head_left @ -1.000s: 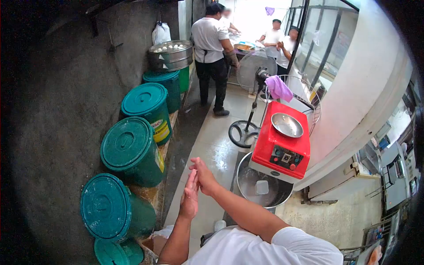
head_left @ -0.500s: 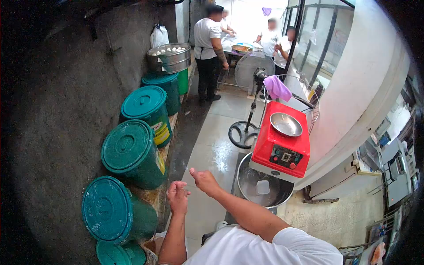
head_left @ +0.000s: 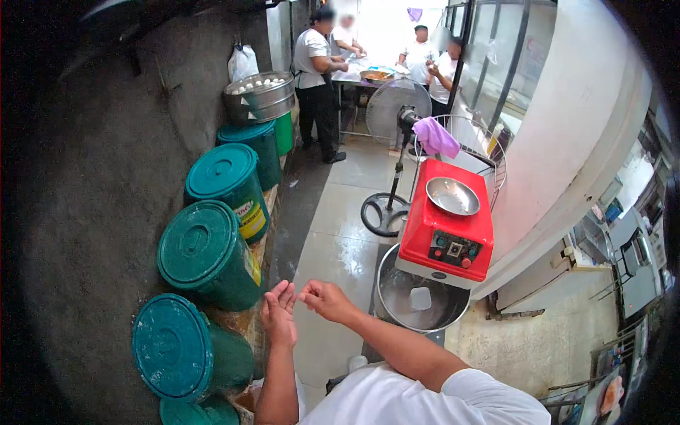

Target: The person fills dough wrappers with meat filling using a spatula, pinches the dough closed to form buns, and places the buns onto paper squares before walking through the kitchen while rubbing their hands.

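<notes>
My left hand [head_left: 281, 320] is raised in front of me with its palm turned up and fingers apart, holding nothing I can see. Close beside its fingertips is my right hand [head_left: 327, 300], thumb and fingers drawn together in a pinch. Whatever the pinch holds, if anything, is too small to make out. Both hands are in the air above the tiled floor, between a lidded green bucket [head_left: 202, 244] and the steel bowl [head_left: 389, 319] of a red mixer [head_left: 460, 219]. A white plastic container [head_left: 421, 298] lies inside that bowl.
Several green buckets line the left wall, with a steel steamer [head_left: 265, 110] of white balls at the far end. A metal dish [head_left: 453, 196] rests on the mixer. Behind it stand a fan [head_left: 398, 110] and purple cloth [head_left: 437, 137]. Several people work around a far table [head_left: 347, 79].
My hands have come closer together. The left fingers have opened out and the right ones have curled into a pinch. At the back, a standing person has turned toward the table.
</notes>
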A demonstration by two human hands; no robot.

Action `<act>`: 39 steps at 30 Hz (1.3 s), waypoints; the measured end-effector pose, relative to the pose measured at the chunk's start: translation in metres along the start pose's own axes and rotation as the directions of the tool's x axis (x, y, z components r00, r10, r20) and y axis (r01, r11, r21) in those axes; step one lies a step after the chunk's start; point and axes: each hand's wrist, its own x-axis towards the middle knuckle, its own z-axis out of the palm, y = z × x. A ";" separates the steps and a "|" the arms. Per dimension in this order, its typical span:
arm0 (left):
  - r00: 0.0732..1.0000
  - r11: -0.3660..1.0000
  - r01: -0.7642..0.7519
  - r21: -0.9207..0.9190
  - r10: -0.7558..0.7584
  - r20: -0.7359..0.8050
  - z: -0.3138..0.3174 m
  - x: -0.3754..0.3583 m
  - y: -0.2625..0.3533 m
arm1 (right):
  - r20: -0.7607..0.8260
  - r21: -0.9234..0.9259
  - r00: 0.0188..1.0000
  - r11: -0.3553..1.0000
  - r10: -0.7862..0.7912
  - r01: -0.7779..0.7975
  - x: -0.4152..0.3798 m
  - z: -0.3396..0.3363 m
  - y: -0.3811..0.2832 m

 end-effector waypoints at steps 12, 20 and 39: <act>0.986 0.909 0.098 -0.406 -0.034 0.162 0.015 -0.024 -0.017 | 0.141 -0.326 0.971 0.935 0.194 -0.139 -0.003 0.005 0.034; 0.961 0.909 0.173 -0.380 -0.071 0.268 0.032 -0.042 -0.014 | -0.307 -0.023 0.952 1.000 0.009 -0.017 0.007 0.000 0.023; 0.995 0.998 -0.028 0.054 0.033 -0.093 0.015 -0.015 0.000 | 0.054 -0.041 0.998 0.998 -0.041 0.043 -0.020 -0.001 -0.001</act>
